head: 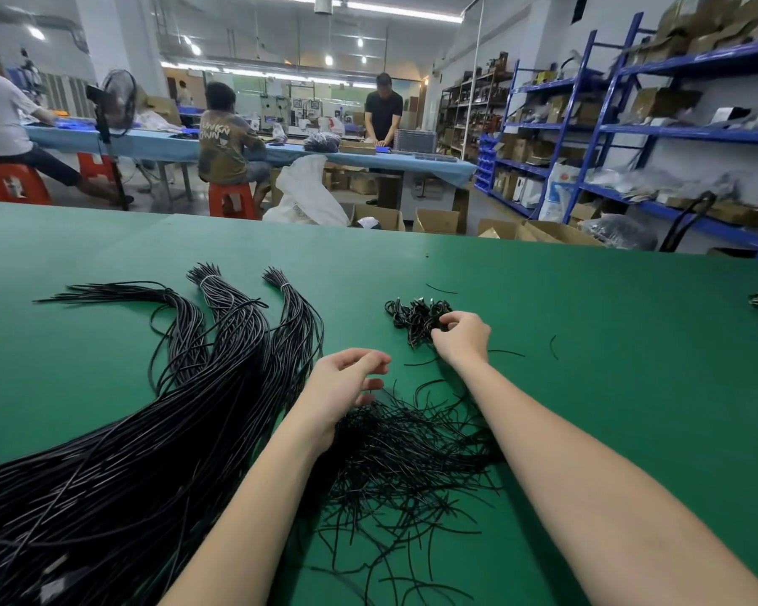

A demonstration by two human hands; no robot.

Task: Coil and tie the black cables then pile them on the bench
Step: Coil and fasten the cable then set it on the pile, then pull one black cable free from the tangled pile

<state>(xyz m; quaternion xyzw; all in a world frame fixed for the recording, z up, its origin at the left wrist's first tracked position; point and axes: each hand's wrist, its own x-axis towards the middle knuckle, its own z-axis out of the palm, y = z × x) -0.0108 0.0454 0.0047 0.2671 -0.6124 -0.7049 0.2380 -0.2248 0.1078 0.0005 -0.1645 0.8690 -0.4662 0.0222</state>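
Your right hand (pixel 460 336) pinches a coiled cable onto the pile (pixel 414 317); your left hand (pixel 346 387), loose and empty, should next fetch a tie (pixel 394 448).

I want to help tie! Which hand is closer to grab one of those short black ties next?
Probably the left hand: it hovers right above the short ties, holding nothing. The right hand is busy at the coiled pile.

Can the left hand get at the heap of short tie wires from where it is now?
Probably yes. The left hand hovers empty at the far edge of the tie wire heap, with nothing between them. The right hand is busy further off at the pile of coiled cables.
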